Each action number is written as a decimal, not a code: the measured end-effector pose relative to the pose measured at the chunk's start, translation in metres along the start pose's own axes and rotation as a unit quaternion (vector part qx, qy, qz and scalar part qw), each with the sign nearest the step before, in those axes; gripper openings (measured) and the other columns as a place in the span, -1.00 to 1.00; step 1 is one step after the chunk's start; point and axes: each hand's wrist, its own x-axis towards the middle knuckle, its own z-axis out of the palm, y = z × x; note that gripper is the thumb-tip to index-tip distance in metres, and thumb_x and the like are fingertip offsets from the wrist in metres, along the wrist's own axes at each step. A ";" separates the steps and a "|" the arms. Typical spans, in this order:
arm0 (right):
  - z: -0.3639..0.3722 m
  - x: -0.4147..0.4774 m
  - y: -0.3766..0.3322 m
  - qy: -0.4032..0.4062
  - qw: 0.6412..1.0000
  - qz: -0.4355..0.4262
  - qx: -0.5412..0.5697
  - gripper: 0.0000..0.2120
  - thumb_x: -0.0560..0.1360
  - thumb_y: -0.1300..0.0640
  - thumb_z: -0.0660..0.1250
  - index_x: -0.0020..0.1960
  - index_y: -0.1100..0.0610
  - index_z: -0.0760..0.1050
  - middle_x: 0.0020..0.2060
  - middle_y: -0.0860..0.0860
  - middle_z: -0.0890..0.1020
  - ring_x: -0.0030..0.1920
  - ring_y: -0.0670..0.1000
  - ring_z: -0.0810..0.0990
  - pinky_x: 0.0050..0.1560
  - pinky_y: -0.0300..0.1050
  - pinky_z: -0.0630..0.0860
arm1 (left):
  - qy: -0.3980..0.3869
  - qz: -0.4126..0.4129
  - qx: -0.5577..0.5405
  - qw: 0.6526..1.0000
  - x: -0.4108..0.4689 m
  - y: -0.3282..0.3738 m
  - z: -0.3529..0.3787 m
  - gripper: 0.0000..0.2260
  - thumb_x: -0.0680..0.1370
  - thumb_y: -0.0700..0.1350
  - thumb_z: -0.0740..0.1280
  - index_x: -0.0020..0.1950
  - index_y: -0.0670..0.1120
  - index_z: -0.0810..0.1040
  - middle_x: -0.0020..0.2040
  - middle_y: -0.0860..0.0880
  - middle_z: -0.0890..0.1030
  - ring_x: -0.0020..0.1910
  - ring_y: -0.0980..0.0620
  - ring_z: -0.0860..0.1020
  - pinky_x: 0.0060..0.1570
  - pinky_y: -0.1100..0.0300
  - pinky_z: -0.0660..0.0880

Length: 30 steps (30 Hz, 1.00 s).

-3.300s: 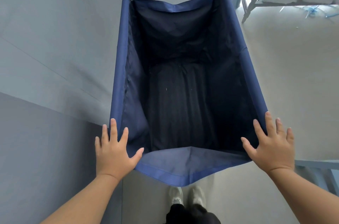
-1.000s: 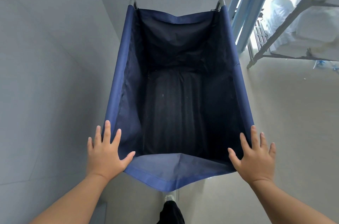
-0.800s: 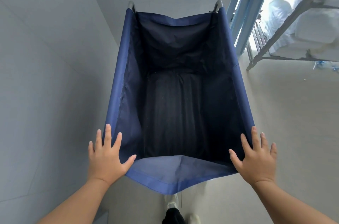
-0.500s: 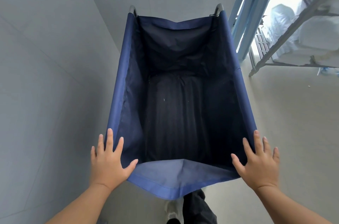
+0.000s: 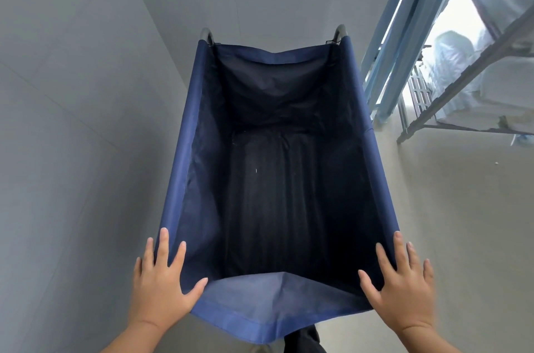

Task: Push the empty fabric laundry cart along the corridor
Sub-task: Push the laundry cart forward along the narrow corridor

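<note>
The blue fabric laundry cart (image 5: 185, 167) fills the middle of the view, its dark inside empty. Two metal frame ends stick up at its far corners. My left hand (image 5: 161, 283) lies flat on the near left corner of the rim, fingers spread, thumb over the near hem. My right hand (image 5: 404, 292) lies flat on the near right corner the same way. Neither hand curls around the rim; both press on it with open palms. Whatever frame lies under the palms is hidden.
A grey wall (image 5: 72, 121) runs close along the cart's left side. On the right stand blue posts (image 5: 396, 43) and a metal rack (image 5: 450, 87) with white wrapped bundles (image 5: 450, 58). Pale floor (image 5: 462, 208) stretches to the right and ahead. A dark trouser leg (image 5: 303, 342) shows below the cart.
The cart and both hands have advanced along the corridor; the blue posts and the rack have come nearer on the right. The hands keep the same flat hold on the near corners.
</note>
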 end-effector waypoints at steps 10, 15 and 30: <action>-0.006 0.024 0.005 -0.024 1.000 -0.015 0.012 -0.37 0.44 -0.23 0.19 0.21 0.23 0.65 0.45 0.29 0.44 0.28 0.43 0.55 0.21 0.43 0.39 | -0.008 -0.005 -0.007 1.000 0.010 0.008 0.001 -0.12 0.46 0.49 -0.11 0.34 -0.14 0.57 0.60 -0.24 0.17 0.42 -0.45 0.32 0.18 -0.39 0.43; -0.007 0.025 0.003 -0.027 0.999 -0.017 0.010 -0.37 0.44 -0.23 0.20 0.20 0.24 0.65 0.45 0.30 0.44 0.27 0.43 0.55 0.20 0.42 0.39 | -0.011 -0.003 -0.011 1.000 0.012 0.006 0.000 -0.13 0.47 0.48 -0.09 0.34 -0.15 0.57 0.60 -0.26 0.18 0.40 -0.46 0.34 0.17 -0.36 0.43; -0.007 0.024 -0.010 -0.024 0.999 -0.015 0.015 -0.36 0.43 -0.23 0.19 0.20 0.24 0.66 0.45 0.31 0.44 0.27 0.45 0.54 0.20 0.42 0.40 | -0.010 -0.001 -0.009 1.000 0.018 -0.008 0.003 -0.15 0.47 0.46 -0.08 0.34 -0.14 0.56 0.62 -0.23 0.14 0.42 -0.44 0.32 0.17 -0.36 0.43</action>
